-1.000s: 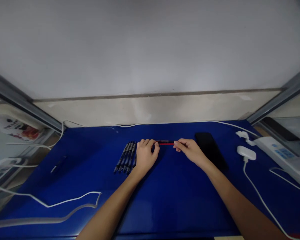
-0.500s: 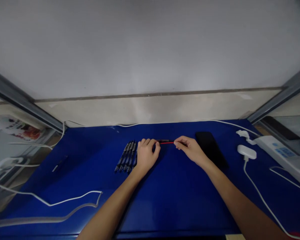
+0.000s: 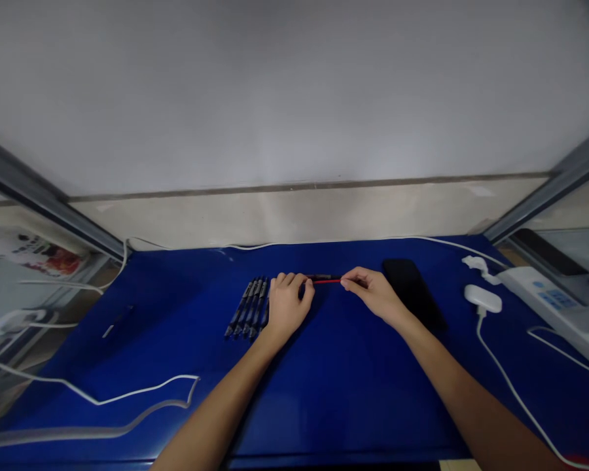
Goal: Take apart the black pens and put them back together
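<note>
A thin red strip (image 3: 328, 281) stretches level between my two hands over the blue table (image 3: 343, 405). My left hand (image 3: 288, 302) pinches its left end between thumb and fingers. The right end is in the fingertips of my right hand (image 3: 373, 293). Just behind the strip lies a dark pen (image 3: 321, 276), partly hidden by my left hand. Several black pens (image 3: 248, 307) lie side by side to the left of my left hand, which covers part of the row.
A black phone (image 3: 415, 294) lies right of my right hand. Farther right are a white charger (image 3: 483, 298) with its cable and a white power strip (image 3: 550, 301). A small dark object (image 3: 118, 322) and white cables (image 3: 132, 392) lie at left.
</note>
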The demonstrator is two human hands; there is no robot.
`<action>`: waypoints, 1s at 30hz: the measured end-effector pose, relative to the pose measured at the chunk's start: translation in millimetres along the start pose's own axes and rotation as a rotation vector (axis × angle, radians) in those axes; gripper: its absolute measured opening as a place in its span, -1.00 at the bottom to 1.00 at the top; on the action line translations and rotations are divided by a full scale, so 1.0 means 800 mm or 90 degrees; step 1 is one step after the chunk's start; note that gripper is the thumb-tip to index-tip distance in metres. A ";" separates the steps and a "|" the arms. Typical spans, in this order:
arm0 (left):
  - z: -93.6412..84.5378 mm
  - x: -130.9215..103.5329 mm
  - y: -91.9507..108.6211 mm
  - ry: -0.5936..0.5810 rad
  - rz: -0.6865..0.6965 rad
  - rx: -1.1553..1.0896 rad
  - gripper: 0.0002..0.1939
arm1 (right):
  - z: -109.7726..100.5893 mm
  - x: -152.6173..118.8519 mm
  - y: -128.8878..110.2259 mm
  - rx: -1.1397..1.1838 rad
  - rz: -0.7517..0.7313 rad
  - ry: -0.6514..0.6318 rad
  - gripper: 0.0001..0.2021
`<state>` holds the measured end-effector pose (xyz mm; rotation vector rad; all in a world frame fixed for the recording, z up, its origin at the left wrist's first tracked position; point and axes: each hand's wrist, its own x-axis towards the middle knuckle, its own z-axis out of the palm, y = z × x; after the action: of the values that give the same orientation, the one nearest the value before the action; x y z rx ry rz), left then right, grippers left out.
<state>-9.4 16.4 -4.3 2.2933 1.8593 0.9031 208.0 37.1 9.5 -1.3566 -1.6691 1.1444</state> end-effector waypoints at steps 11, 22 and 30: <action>-0.001 -0.001 0.001 -0.007 0.007 0.001 -0.75 | 0.003 -0.001 -0.003 0.002 -0.003 -0.004 -0.78; -0.002 -0.005 0.005 -0.054 0.143 0.014 -0.73 | 0.016 -0.005 -0.002 -0.041 -0.024 -0.054 -0.62; -0.002 -0.004 0.006 -0.081 0.167 0.006 -0.72 | 0.003 0.001 0.005 -0.058 -0.054 0.064 -0.57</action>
<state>-6.2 11.6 -2.8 2.5765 1.5417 0.7524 207.1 37.6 4.5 -1.3620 -1.7070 0.9477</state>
